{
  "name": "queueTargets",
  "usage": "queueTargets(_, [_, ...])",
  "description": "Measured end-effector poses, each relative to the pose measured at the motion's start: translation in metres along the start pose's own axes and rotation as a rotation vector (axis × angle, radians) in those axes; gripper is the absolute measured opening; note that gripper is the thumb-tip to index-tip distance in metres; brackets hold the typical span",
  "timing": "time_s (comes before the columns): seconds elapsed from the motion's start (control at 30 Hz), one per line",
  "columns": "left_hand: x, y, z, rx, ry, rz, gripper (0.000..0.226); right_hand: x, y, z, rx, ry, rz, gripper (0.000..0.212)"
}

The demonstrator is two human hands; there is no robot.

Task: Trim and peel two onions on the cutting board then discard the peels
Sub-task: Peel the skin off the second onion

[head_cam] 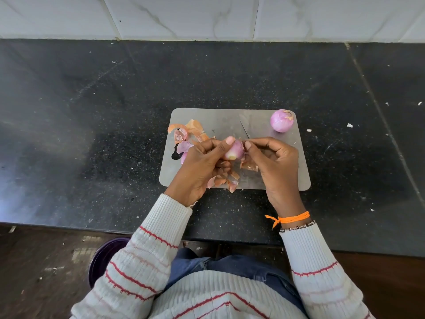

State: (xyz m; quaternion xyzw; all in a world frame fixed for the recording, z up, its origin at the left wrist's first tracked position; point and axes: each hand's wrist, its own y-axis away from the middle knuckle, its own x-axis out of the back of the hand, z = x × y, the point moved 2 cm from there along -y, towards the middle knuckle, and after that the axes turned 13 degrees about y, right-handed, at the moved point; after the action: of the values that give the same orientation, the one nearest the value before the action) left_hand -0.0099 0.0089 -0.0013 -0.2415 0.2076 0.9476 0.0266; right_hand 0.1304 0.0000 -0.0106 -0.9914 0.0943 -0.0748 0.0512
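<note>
A grey cutting board (220,120) lies on the black counter. My left hand (202,166) grips a pale purple onion (235,150) above the board's middle. My right hand (273,162) pinches a strip of skin at the onion's right side, and a brown peel (249,164) hangs below it. A second peeled onion (282,120) sits at the board's far right corner. Loose peels (188,132) are heaped at the board's left, and more peels (226,181) lie at its near edge. A knife blade (245,130) shows just behind my hands, its handle hidden.
The black stone counter (115,134) spreads around the board, with small white scraps (349,125) to the right. A white tiled wall (207,17) backs it. A dark purple bin (103,261) stands on the floor at lower left, beside my left sleeve.
</note>
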Motion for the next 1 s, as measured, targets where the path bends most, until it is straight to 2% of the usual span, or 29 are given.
queueTargets(0.13, [0.0022, -0.0011, 0.0010, 0.003, 0.018, -0.018, 0.032, -0.0022, 0.0003, -0.0011, 0.026, 0.024, -0.027, 0.009])
queueTargets(0.33, [0.0008, -0.0017, -0.0020, 0.019, 0.015, -0.045, 0.030, -0.0045, -0.0013, 0.0010, 0.089, 0.100, 0.033, 0.006])
queueTargets(0.53, [0.0009, 0.0000, -0.0034, 0.010, 0.002, -0.061, 0.024, -0.0083, -0.0031, 0.0026, 0.143, 0.289, 0.084, 0.005])
queueTargets(0.7, [0.0003, 0.0007, -0.0027, -0.018, 0.026, -0.113, 0.026, -0.0045, -0.0027, 0.0041, 0.053, 0.221, 0.150, 0.007])
queueTargets(0.9, [0.0026, 0.0010, 0.0005, -0.055, 0.063, -0.173, 0.039, -0.0012, -0.0014, -0.0025, 0.062, 0.151, 0.069, 0.004])
queueTargets(1.0, [0.0045, 0.0003, 0.0014, -0.080, 0.040, -0.185, 0.041, -0.0005, -0.0011, -0.0056, 0.105, 0.157, 0.006, 0.014])
